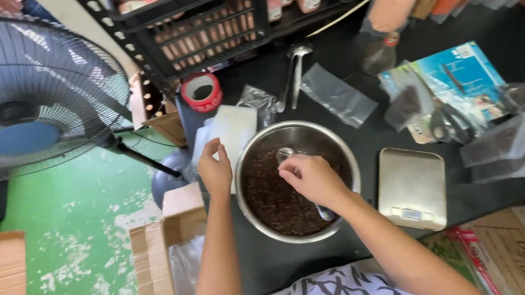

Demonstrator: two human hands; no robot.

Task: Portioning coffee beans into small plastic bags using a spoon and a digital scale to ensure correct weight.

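A round steel bowl (336, 144) of dark brown granules sits on the black table. My right hand (312, 178) is over the bowl, closed around a metal spoon (284, 154) whose scoop dips into the granules. My left hand (215, 170) rests at the bowl's left rim, fingers pinching the edge of a small clear plastic bag (232, 131) that lies beside the bowl.
A small kitchen scale (412, 187) stands right of the bowl. Filled and empty clear pouches (502, 143), a blue booklet (462, 77), tongs (295, 73) and a red tape roll (201, 92) lie about. A standing fan (8, 93) and cardboard boxes (162, 268) occupy the green floor at left.
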